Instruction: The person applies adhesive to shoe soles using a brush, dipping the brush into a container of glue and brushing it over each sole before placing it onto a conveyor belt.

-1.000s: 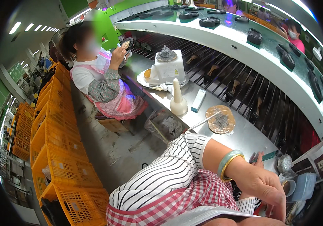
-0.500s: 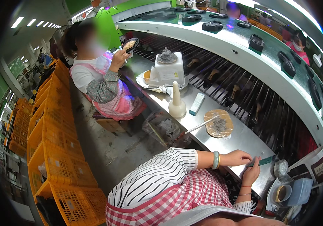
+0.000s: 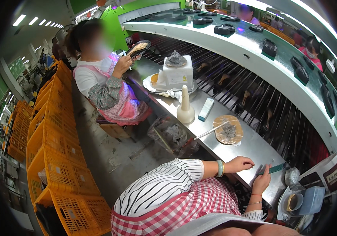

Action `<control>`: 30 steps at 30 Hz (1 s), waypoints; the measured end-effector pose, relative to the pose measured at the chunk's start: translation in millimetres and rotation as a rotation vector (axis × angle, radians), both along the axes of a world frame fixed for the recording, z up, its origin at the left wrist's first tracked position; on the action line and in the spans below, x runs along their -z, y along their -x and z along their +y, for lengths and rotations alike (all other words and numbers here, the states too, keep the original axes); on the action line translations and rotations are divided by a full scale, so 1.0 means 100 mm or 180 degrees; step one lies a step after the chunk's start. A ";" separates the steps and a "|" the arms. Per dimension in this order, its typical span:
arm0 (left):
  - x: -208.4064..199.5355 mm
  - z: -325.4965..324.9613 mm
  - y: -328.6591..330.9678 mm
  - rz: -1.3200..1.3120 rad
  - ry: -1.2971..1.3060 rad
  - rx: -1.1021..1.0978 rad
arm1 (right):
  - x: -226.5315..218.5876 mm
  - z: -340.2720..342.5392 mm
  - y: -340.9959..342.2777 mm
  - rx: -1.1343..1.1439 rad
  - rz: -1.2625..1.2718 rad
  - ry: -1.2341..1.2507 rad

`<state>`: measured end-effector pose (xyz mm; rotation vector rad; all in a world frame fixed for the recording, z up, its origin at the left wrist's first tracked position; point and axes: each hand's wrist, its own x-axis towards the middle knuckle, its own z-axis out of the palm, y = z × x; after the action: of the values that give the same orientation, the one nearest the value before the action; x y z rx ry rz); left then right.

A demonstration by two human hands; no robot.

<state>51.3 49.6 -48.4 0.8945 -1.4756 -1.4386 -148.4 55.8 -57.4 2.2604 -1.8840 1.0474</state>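
While both hands sit right at the near edge of the steel workbench [image 3: 251, 147], there's not much margin here: the right hand [image 3: 262, 181] is pinched narrow around a slim green-tipped tool [image 3: 273, 168], which lies flat on the bench surface just beyond the fingers, and the left hand [image 3: 238, 163] is loosely curled, holding nothing, its knuckles resting on the edge with a pale green bangle [image 3: 220, 168] at the wrist. In my judgement a light nudge could send that tool skidding off the lip into the lap, or across into the open cup [image 3: 293, 201] and plastic-wrapped bits just to the right. Further along, a brush handle [image 3: 211, 131] leans off the smeared round pad [image 3: 228, 129]; a careless reach could catch it and smear the bench. Beyond that stand the cone-topped bottle [image 3: 185, 106] and the white block [image 3: 178, 70], and a seated co-worker [image 3: 105, 84] works on a shoe sole [image 3: 137, 48]. Compared with half a second ago, the hands have barely shifted, the right still on the tool; a second ago one hand hung closer to the camera, away from it.
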 end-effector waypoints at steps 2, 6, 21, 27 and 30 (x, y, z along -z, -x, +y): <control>0.01 0.01 -0.01 -0.0036 0.0034 0.0020 | 0.01 -0.01 -0.01 -0.0001 0.0051 0.0028; 0.03 0.07 0.01 -0.0014 0.0078 -0.0044 | 0.01 0.03 -0.03 -0.0007 0.0139 0.0077; -2.19 -0.87 0.24 -0.0191 0.2756 -0.0585 | -0.05 0.24 0.49 0.0095 0.0136 0.0201; -3.33 -2.28 0.74 -0.1909 0.2746 -0.1400 | -0.19 0.25 0.49 -0.0053 -0.0030 0.0135; -3.50 -2.76 0.93 -0.2814 0.2136 -0.1593 | -0.19 0.25 0.46 -0.0115 -0.0098 -0.0027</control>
<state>-42.0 -226.6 301.8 1.3858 -1.9689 -0.0934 -194.6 80.8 -38.0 2.3044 -1.8693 1.0872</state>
